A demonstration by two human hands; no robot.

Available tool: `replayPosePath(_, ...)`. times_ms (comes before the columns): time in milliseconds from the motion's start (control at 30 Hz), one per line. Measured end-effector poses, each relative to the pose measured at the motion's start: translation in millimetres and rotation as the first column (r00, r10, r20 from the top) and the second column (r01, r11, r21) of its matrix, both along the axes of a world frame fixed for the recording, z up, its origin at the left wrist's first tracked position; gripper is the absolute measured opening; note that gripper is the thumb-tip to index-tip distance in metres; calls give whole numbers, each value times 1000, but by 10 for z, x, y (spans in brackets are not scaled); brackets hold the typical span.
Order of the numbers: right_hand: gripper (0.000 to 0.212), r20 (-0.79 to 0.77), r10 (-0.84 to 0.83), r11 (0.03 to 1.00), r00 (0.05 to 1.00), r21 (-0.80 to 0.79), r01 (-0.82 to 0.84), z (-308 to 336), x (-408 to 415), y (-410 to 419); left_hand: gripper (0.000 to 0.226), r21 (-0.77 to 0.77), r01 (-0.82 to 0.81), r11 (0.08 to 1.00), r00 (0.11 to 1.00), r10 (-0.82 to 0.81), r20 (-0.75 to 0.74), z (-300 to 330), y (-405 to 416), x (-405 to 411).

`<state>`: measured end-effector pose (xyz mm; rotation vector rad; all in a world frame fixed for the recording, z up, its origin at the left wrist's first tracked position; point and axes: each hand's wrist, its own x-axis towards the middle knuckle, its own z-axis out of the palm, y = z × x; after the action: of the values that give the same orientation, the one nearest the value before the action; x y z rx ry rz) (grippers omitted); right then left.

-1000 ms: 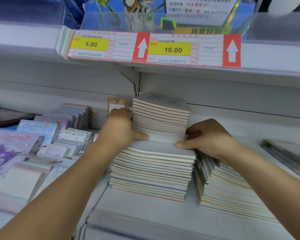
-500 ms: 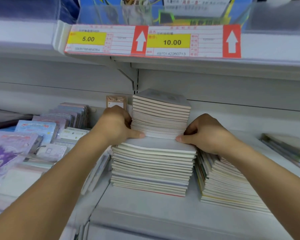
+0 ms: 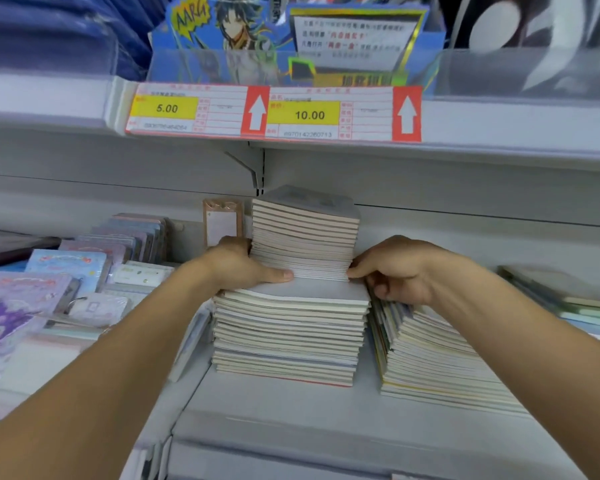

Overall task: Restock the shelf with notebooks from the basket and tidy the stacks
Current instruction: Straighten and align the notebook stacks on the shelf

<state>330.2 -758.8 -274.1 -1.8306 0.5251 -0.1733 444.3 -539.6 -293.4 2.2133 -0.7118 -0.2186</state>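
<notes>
With our left hand at nine o'clock and right hand at three clamping the upper notebooks atop the front stack on the shelf, we should press evenly, squaring edges.

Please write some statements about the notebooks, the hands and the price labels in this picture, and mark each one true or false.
1. Both hands, left hand and right hand, press the sides of the upper notebook stack. True.
2. The upper notebook stack sits on the lower notebook stack. True.
3. The price labels read 5.00 and 20.00. False: 5.00 and 10.00.
4. The right-hand stack is taller than the middle pile. False: it is lower.
</notes>
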Motion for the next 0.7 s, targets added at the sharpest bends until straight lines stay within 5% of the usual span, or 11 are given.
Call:
replayPosePath(333, 39, 23, -40, 946, 999, 324, 31, -100, 323, -306, 82, -109, -40, 993, 993, 28, -114, -29, -76, 184)
replayPosePath(467, 41, 42, -56, 954, 998, 298, 41, -152, 375, -288, 98, -68, -39, 997, 997, 34, -74, -21, -93, 203)
replayPosePath(700, 26, 130, -63, 993, 990, 106, 50, -25, 379, -264, 80, -61, -59, 996, 998, 59, -14, 76, -88, 117)
